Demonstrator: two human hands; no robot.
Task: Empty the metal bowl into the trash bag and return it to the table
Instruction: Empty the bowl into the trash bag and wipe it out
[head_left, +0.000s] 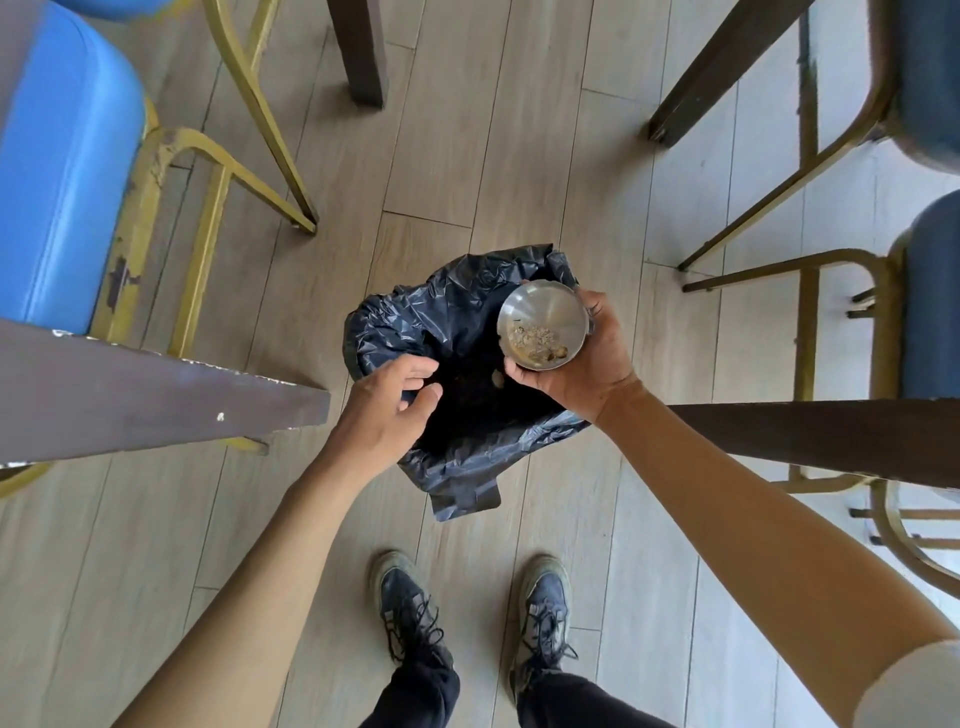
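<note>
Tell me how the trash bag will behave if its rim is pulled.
The bag looks thin and crinkled, so it is probably floppy and light. It would likely fold rather than hold open, hence the left hand at its rim.

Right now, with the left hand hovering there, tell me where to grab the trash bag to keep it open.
Pinch the trash bag by its crumpled near-left rim, coming from the left with the left hand. That rim stands up and folds outward under its fingers, clear of the metal bowl the right hand holds at the right rim.
</note>
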